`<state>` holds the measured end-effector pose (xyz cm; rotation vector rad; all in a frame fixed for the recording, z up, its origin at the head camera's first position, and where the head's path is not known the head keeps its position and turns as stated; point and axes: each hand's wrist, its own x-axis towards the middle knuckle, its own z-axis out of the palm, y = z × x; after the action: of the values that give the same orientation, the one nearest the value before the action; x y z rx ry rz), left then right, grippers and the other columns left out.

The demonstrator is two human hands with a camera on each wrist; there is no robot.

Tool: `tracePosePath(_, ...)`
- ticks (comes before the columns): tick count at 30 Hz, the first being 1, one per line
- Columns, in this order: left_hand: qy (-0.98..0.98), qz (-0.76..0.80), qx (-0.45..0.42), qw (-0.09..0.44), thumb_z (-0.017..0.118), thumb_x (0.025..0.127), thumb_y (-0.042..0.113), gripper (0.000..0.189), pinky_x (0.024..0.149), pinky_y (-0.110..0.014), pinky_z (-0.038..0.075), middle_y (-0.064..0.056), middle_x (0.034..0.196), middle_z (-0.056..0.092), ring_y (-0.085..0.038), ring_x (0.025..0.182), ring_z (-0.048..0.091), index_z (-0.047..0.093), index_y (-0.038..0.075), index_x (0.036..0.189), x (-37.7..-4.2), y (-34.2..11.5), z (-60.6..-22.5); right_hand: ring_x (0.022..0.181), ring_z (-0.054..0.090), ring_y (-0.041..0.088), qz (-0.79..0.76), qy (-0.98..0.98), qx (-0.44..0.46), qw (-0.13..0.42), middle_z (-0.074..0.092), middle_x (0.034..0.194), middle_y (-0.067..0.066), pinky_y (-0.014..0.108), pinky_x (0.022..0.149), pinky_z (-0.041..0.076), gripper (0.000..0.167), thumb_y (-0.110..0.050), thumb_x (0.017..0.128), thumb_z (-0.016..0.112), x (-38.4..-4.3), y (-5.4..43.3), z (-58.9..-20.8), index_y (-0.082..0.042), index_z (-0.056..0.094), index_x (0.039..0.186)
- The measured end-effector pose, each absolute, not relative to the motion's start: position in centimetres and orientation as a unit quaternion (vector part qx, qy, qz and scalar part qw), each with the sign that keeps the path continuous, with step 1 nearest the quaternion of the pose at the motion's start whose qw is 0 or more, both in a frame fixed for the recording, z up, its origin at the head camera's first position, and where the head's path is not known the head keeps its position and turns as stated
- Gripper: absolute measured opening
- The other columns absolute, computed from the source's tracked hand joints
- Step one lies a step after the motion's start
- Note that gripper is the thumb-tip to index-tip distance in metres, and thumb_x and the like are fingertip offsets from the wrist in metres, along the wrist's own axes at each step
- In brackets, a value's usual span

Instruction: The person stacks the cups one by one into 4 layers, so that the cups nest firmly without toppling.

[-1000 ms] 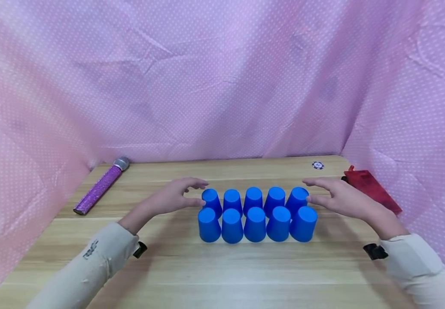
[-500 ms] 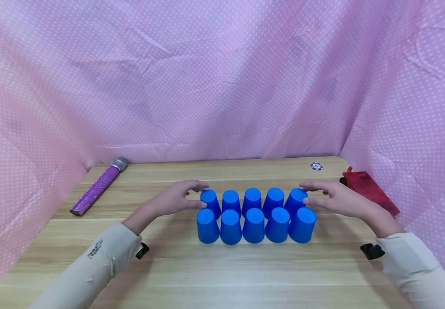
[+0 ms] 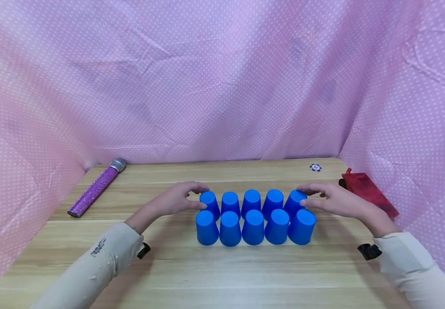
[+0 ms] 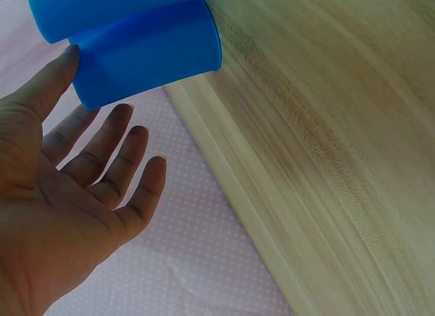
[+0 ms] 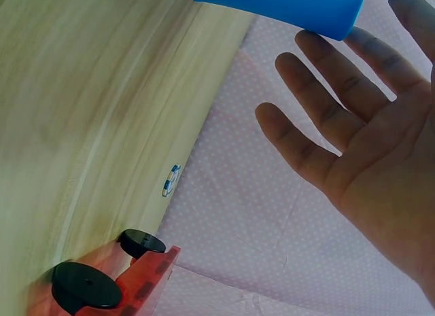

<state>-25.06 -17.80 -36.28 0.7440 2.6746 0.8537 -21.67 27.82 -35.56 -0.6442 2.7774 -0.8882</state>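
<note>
Two rows of upside-down blue cups (image 3: 253, 229) stand on the wooden table. At the left end of the back row, my left hand (image 3: 174, 199) pinches a blue cup (image 3: 210, 203) between thumb and index finger. Its other fingers stay spread apart behind, as the left wrist view shows. My right hand (image 3: 336, 199) holds the right end cup (image 3: 294, 203) of the same row, thumb in front and index finger behind. In the right wrist view its fingertips meet that cup's side, while the thumb tip runs out of frame.
A purple glittery microphone (image 3: 96, 189) lies at the table's left. Near the back right corner is a poker chip (image 3: 315, 167). A red object with black wheels (image 5: 115, 282) sits at the right edge. Pink dotted cloth (image 3: 222, 86) surrounds the table.
My right hand has moved a little left, bringing thumb and index finger around the right end cup. The left hand stays around its cup. The cups keep their arrangement as the view shifts slightly.
</note>
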Motion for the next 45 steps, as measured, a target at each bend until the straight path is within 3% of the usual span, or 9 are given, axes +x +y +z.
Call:
tracePosePath(9, 0.916, 0.289, 0.251, 0.118, 0.075, 0.088, 0.044, 0.052, 0.103, -0.052, 0.048, 0.005, 0.126, 0.066, -0.022, 0.122, 0.056, 0.062, 0.024, 0.134, -25.6, -17.5, -36.5, 0.120, 0.061, 0.033, -0.292, 0.927, -0.225, 0.072, 0.066, 0.129, 0.011, 0.054, 0.092, 0.052, 0.052, -0.038, 0.097, 0.065, -22.0, 28.1, -35.7, -0.009, 0.058, 0.139)
tracePosePath(19, 0.911, 0.307, 0.244, 0.127, 0.075, 0.088, 0.046, 0.049, 0.103, -0.051, 0.049, 0.003, 0.119, 0.067, -0.025, 0.118, 0.060, 0.063, 0.019, 0.128, -25.8, -17.5, -36.5, 0.116, 0.062, 0.029, -0.295, 0.922, -0.235, 0.083, 0.067, 0.126, 0.011, 0.046, 0.089, 0.055, 0.056, -0.037, 0.095, 0.068, -22.3, 28.2, -36.9, -0.004, 0.056, 0.139)
tracePosePath(26, 0.912, 0.310, 0.248, 0.104, 0.073, 0.089, 0.046, 0.053, 0.101, -0.049, 0.052, -0.002, 0.121, 0.067, -0.025, 0.118, 0.061, 0.061, 0.016, 0.130, -26.9, -17.4, -35.0, 0.114, 0.062, 0.030, -0.295, 0.922, -0.235, 0.082, 0.067, 0.126, 0.013, 0.050, 0.089, 0.056, 0.059, -0.036, 0.094, 0.069, -22.3, 28.4, -37.2, -0.002, 0.054, 0.140)
tracePosePath(35, 0.906, 0.321, 0.263, 0.086, 0.074, 0.089, 0.046, 0.051, 0.093, -0.044, 0.056, -0.004, 0.122, 0.067, -0.024, 0.114, 0.062, 0.061, 0.016, 0.128, -29.1, -15.4, -33.1, 0.113, 0.062, 0.026, -0.279, 0.932, -0.212, 0.093, 0.067, 0.122, 0.007, 0.049, 0.089, 0.056, 0.055, -0.043, 0.093, 0.069, -22.5, 28.2, -37.3, -0.012, 0.058, 0.137)
tracePosePath(45, 0.918, 0.283, 0.265, 0.088, 0.072, 0.088, 0.049, 0.052, 0.095, -0.043, 0.056, -0.002, 0.121, 0.067, -0.021, 0.113, 0.064, 0.062, 0.017, 0.128, -31.0, -11.6, -31.0, 0.112, 0.062, 0.026, -0.275, 0.934, -0.202, 0.107, 0.067, 0.121, 0.006, 0.046, 0.087, 0.057, 0.053, -0.044, 0.092, 0.070, -23.0, 27.1, -36.4, -0.013, 0.060, 0.134)
